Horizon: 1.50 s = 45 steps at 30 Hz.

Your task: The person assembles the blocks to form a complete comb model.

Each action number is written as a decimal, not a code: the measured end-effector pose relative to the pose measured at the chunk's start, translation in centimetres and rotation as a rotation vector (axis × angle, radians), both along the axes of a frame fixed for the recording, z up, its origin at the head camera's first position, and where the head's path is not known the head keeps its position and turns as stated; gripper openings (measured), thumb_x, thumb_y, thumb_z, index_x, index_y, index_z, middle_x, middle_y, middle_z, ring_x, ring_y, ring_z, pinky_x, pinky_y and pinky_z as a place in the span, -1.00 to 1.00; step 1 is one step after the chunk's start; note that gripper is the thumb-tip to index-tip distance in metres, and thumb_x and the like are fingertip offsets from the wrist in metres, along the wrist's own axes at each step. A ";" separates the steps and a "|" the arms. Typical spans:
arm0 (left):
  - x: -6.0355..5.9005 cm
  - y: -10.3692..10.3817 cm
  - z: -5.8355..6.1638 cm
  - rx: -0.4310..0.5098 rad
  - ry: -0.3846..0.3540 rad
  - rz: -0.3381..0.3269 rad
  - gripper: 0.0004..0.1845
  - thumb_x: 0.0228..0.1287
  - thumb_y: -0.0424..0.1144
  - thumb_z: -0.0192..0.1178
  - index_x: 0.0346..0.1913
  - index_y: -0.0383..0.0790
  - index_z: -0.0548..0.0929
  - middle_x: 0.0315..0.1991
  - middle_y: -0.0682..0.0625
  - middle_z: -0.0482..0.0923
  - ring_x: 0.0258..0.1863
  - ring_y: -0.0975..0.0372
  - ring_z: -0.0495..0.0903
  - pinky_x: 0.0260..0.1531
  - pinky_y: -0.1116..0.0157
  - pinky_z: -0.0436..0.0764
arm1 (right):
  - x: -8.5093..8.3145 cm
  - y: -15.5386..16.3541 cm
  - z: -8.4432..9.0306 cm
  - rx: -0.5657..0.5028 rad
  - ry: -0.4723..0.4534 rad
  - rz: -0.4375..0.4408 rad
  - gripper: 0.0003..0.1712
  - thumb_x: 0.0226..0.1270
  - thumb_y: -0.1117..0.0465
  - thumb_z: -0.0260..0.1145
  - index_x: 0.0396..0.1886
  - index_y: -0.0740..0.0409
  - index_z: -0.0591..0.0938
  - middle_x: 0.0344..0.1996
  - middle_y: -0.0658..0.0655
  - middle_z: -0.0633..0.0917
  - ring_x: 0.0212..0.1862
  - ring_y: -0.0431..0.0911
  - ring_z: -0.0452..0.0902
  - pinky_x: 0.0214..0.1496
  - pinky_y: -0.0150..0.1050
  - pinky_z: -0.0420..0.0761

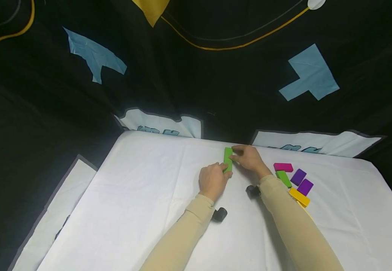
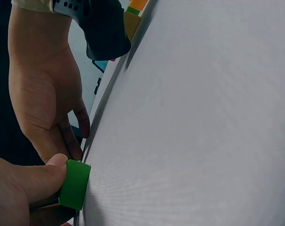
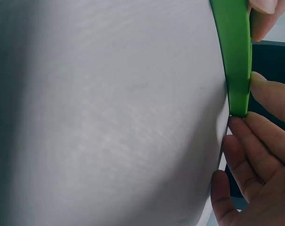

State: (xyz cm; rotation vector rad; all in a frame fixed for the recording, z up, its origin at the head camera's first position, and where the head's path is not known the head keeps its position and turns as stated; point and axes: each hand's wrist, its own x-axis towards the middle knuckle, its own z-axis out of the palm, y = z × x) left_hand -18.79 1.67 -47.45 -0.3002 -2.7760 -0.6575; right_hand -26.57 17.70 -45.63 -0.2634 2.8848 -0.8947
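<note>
A long green block (image 1: pixel 228 159) lies on the white tablecloth (image 1: pixel 148 210) near the table's far edge, with both hands on it. My left hand (image 1: pixel 213 180) pinches its near end; in the left wrist view the thumb (image 2: pixel 34 181) presses on the green block (image 2: pixel 75 184) and a finger curls beneath it. My right hand (image 1: pixel 250 158) touches the block's far end and right side with fairly straight fingertips (image 3: pixel 255 136). The right wrist view shows the green block (image 3: pixel 236 56) edge-on against the cloth. My right hand (image 2: pixel 43 94) also shows in the left wrist view, just beyond the block.
Loose blocks lie right of my right forearm: a magenta block (image 1: pixel 283 167), a second green block (image 1: pixel 283 178), two purple blocks (image 1: pixel 298 176) and a yellow block (image 1: pixel 299 197). Black printed fabric hangs behind the table. The cloth's far edge runs just past the green block.
</note>
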 end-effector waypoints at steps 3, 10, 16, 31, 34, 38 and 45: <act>0.0 0.0 0.0 0.003 0.000 -0.001 -0.61 0.17 0.05 0.44 0.00 -0.05 0.80 -0.15 -0.02 0.78 -0.14 0.15 0.76 -0.29 0.25 0.66 | -0.1 0.0 0.1 0.001 -0.005 -0.001 -0.42 0.37 0.06 0.37 0.30 0.23 0.58 0.27 0.28 0.58 0.36 0.23 0.40 0.43 0.16 0.33; -0.1 0.0 0.1 0.004 0.010 -0.005 -0.61 0.16 0.05 0.44 0.00 -0.05 0.80 -0.19 -0.01 0.79 -0.23 0.16 0.77 -0.41 0.28 0.60 | -0.2 0.1 0.3 -0.004 -0.014 0.005 -0.41 0.35 0.06 0.38 0.29 0.24 0.58 0.28 0.29 0.58 0.36 0.23 0.39 0.44 0.16 0.32; -0.1 0.0 0.0 -0.002 0.010 -0.003 -0.61 0.16 0.05 0.44 0.00 -0.04 0.80 -0.21 -0.01 0.79 -0.23 0.17 0.77 -0.40 0.29 0.60 | -0.3 0.1 0.2 -0.003 -0.016 0.008 -0.41 0.36 0.06 0.38 0.29 0.24 0.57 0.28 0.30 0.57 0.36 0.24 0.39 0.44 0.17 0.32; 0.0 -0.2 0.3 -0.002 0.006 0.000 -0.60 0.17 0.05 0.44 0.00 -0.06 0.80 -0.26 -0.01 0.79 -0.38 0.18 0.75 -0.55 0.32 0.50 | -0.2 0.0 0.3 -0.023 -0.016 0.003 -0.43 0.35 0.08 0.39 0.28 0.25 0.59 0.24 0.29 0.61 0.31 0.23 0.45 0.39 0.15 0.38; 0.0 -0.3 0.4 0.006 -0.004 0.002 -0.60 0.17 0.05 0.44 0.01 -0.07 0.80 -0.27 -0.01 0.79 -0.40 0.19 0.74 -0.55 0.33 0.50 | -0.2 0.0 0.3 -0.023 -0.012 0.006 -0.44 0.35 0.09 0.39 0.27 0.26 0.59 0.24 0.30 0.61 0.31 0.23 0.44 0.40 0.15 0.37; 0.0 -0.2 0.4 0.019 -0.014 0.003 -0.59 0.17 0.04 0.44 0.02 -0.08 0.79 -0.25 0.00 0.79 -0.38 0.20 0.74 -0.53 0.33 0.51 | -0.3 0.1 0.1 -0.026 -0.004 0.010 -0.43 0.35 0.09 0.39 0.27 0.27 0.59 0.23 0.30 0.61 0.32 0.23 0.44 0.40 0.15 0.37; -0.3 -0.6 0.6 0.076 -0.039 -0.014 -0.58 0.25 0.03 0.39 0.08 -0.13 0.76 -0.17 -0.01 0.79 -0.27 0.16 0.77 -0.42 0.27 0.61 | 0.1 0.9 0.2 -0.078 0.012 -0.001 -0.44 0.38 0.08 0.35 0.27 0.29 0.57 0.17 0.29 0.65 0.23 0.19 0.54 0.34 0.12 0.45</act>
